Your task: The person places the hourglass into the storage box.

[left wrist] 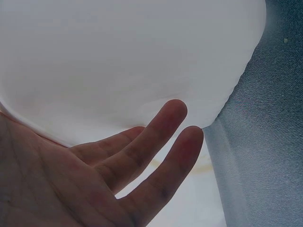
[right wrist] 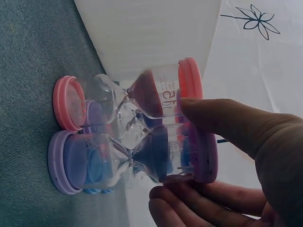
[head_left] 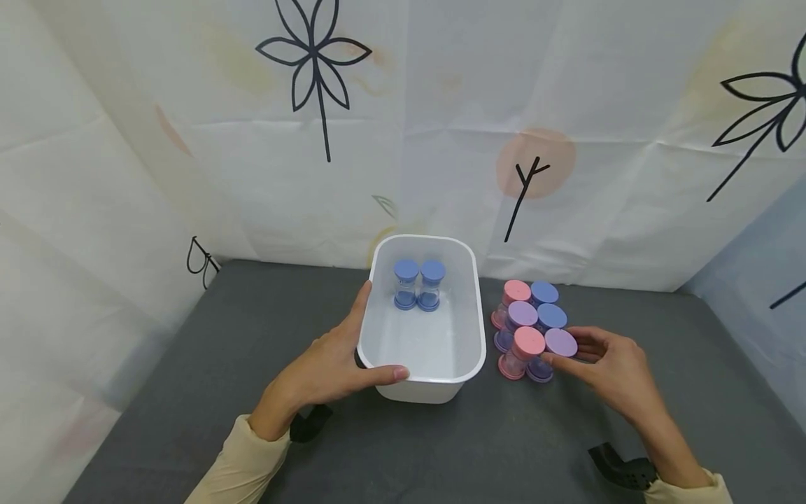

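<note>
Grey tabletop (head_left: 441,455); purple hourglass (head_left: 560,343), top seemingly in grip of right hand (head_left: 613,371).

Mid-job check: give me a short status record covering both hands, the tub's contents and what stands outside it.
Left hand: touching the white tub, thumb over the near rim
Right hand: pinching the near purple hourglass
Inside tub: two blue hourglasses, upright, side by side
Outside, right of tub: six hourglasses, two each pink, purple and blue
Surface: dark grey tabletop
</note>
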`<state>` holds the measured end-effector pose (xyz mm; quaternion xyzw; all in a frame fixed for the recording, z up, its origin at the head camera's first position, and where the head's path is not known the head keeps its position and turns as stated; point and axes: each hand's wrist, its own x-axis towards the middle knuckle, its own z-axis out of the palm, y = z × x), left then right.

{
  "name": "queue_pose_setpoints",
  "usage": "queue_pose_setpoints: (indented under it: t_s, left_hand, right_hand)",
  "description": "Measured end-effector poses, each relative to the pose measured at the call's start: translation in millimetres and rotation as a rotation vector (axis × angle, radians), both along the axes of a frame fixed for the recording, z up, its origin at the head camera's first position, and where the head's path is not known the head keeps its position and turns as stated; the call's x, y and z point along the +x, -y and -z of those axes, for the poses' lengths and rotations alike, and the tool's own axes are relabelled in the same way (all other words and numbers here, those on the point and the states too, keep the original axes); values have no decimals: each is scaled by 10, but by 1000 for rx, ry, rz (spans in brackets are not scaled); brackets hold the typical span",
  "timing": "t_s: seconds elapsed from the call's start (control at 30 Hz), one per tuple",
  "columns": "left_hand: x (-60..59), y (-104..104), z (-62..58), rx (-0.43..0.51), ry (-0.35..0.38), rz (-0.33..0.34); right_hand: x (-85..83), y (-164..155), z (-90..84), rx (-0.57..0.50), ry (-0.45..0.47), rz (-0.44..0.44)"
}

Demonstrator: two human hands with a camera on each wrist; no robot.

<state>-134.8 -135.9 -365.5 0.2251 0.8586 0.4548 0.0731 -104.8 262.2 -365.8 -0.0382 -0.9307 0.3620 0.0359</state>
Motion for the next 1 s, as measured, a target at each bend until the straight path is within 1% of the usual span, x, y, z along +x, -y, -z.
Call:
queue_pose_setpoints:
  t_s: [0.1, 0.27, 0.43, 0.67, 0.8, 1.0]
  left_hand:
    - [-2, 5, 2, 5, -4, 2]
    - [-4, -1, -2, 9, -20, 10]
    - [3, 1, -6, 0, -21, -4]
    - [4, 1, 1, -5, -18, -7]
    - [0, 0, 1, -2, -20, -5]
    - [-5, 4, -1, 13, -11, 6]
  right_hand:
    - [5, 14, 18, -10, -7, 6]
    - [18, 15, 46, -11, -49, 16]
    - [40, -11, 33, -6, -73, 24]
    - [88, -102, -106, 20, -37, 44]
    - [129, -148, -200, 13, -49, 64]
    - [218, -186, -320, -40, -83, 116]
